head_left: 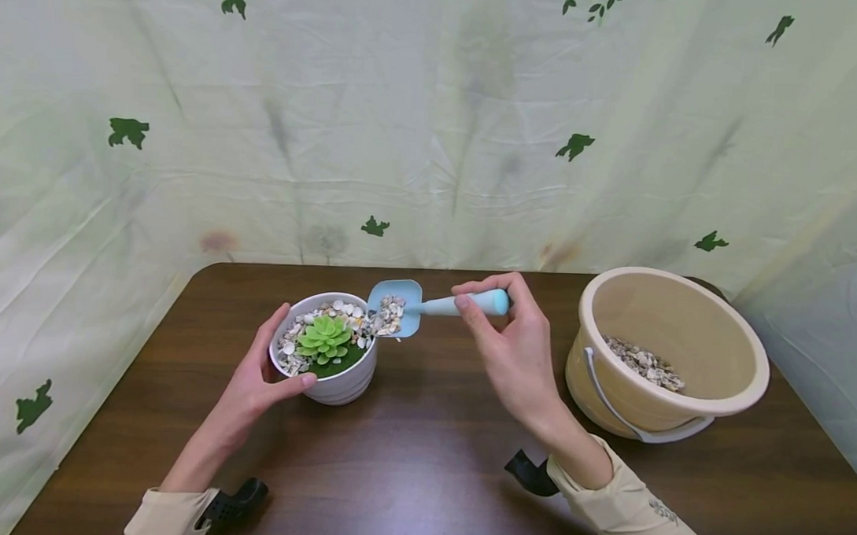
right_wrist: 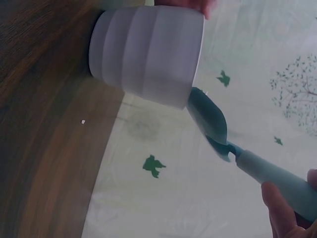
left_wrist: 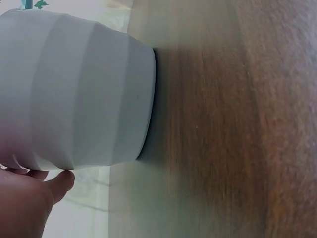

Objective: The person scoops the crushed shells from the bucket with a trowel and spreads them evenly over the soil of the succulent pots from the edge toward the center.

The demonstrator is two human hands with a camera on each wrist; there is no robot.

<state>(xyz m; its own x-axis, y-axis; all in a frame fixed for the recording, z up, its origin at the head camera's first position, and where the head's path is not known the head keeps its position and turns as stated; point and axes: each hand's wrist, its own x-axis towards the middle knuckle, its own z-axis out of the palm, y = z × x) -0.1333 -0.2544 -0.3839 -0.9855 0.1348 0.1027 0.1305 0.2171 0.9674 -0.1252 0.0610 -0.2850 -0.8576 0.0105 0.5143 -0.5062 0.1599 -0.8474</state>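
Observation:
A white ridged flower pot (head_left: 342,389) stands on the table, holding a green succulent (head_left: 324,339) among shell-like pebbles and a patch of dark green. My left hand (head_left: 247,387) grips the pot, thumb at the front rim and fingers around the far left side. Between thumb and fingers, my right hand (head_left: 516,353) holds the handle of a small light-blue shovel (head_left: 444,306). The blade carries more pebbles (head_left: 390,315), and its tip meets the pot's right rim. In the right wrist view, the shovel (right_wrist: 210,119) tilts down toward the pot (right_wrist: 148,54).
A beige bucket (head_left: 727,333) with a grey handle (head_left: 667,433) stands at the right, pebbles (head_left: 645,363) on its bottom. The dark wooden table (head_left: 421,472) ends at a pale curtain (head_left: 433,142) with green leaf prints. A tiny pale bit (right_wrist: 83,121) lies on the tabletop.

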